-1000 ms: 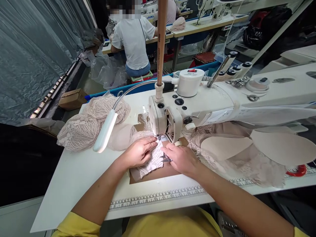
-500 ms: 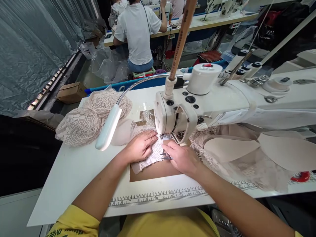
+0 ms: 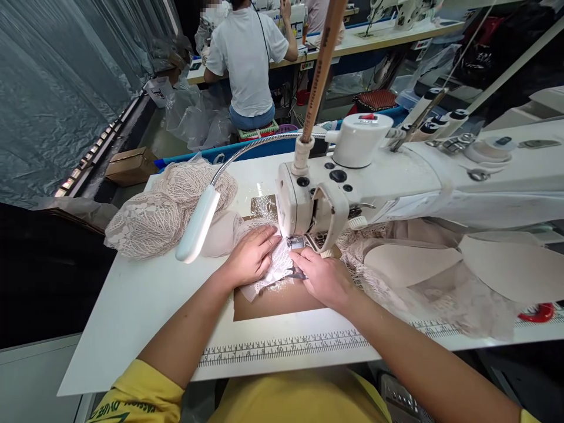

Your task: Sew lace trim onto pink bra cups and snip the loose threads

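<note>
A white sewing machine (image 3: 396, 176) stands on a white table (image 3: 145, 305). Under its presser foot (image 3: 296, 242) lies a piece of pale lace (image 3: 274, 271) on a brown patch. My left hand (image 3: 250, 257) lies on the lace's left side, fingers stretched flat toward the foot. My right hand (image 3: 325, 278) presses the lace from the right with curled fingers, and the dark tips of small snips (image 3: 296, 274) poke out from under them.
A pile of lace pieces (image 3: 167, 205) sits at the back left beside the gooseneck lamp (image 3: 197, 224). Beige foam cups (image 3: 502, 264) and more lace lie to the right, with a red object (image 3: 538, 312) near the ruler strip (image 3: 282, 349). A person in white (image 3: 249, 59) sits at another table behind.
The lace has fed a little further under the foot, and both hands have shifted slightly up toward the needle. My head has moved, so the view has shifted.
</note>
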A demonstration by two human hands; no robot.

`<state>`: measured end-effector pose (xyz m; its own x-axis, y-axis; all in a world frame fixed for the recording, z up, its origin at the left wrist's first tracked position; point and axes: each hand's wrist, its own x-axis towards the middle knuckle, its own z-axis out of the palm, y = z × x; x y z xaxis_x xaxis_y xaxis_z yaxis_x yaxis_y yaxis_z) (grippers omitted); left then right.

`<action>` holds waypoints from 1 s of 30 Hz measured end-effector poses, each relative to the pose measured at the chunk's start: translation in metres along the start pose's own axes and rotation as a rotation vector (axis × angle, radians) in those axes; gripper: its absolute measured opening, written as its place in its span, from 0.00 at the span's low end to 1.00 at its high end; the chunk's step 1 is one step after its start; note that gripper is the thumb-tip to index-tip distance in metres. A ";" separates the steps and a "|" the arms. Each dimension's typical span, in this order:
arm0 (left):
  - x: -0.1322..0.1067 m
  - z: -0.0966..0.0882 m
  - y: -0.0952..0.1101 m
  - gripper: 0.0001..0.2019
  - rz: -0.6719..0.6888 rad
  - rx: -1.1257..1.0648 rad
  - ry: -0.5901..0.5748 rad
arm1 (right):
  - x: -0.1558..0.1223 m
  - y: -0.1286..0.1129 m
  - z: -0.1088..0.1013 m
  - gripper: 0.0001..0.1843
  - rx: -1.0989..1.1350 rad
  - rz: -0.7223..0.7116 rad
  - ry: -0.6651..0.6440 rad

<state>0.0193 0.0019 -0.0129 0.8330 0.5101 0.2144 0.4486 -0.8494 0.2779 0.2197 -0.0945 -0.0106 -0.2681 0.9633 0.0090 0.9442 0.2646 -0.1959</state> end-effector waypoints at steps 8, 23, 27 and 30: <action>-0.010 -0.019 0.021 0.20 -0.146 0.003 -0.071 | -0.002 0.006 -0.004 0.22 0.179 -0.068 0.006; -0.021 -0.030 0.035 0.16 -0.336 -0.574 -0.173 | -0.009 0.007 -0.005 0.20 0.821 -0.024 -0.003; -0.023 -0.024 0.035 0.09 -0.384 -0.770 -0.146 | -0.008 0.000 -0.012 0.22 0.860 -0.015 -0.056; -0.024 -0.020 0.035 0.09 -0.401 -0.910 -0.103 | -0.008 -0.005 -0.015 0.14 0.830 0.020 -0.071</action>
<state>0.0084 -0.0378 0.0100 0.7176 0.6856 -0.1225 0.3197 -0.1680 0.9325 0.2200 -0.1029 0.0047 -0.2909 0.9550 -0.0585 0.5086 0.1025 -0.8549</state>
